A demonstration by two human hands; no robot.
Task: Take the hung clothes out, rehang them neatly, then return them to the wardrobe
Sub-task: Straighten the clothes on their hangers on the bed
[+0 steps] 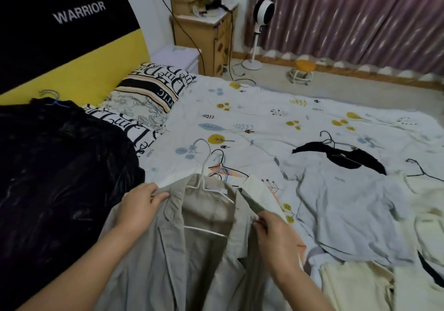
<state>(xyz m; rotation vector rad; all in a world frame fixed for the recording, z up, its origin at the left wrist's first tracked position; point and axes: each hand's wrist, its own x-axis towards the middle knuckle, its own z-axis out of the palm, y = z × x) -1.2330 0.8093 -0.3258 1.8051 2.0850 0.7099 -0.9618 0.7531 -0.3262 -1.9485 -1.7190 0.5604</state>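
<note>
Jacket [168,250], beige, lies front-open on the bed [252,118] at the near edge, with a white hanger [204,185] inside its shoulders and the hook pointing toward the pillow [149,94]. The left hand [139,205] pinches the left collar edge between thumb and fingers; the right hand [274,236] pinches the right front edge near the shoulder. Beneath the jacket's collar sit more hangers, black and blue, on a white and peach garment. A grey T-shirt [348,209] lies flat to the right, a black top [341,156] on a black hanger at its neck. Cream clothes lie at the right edge. A black pile [60,166] fills the left.
</note>
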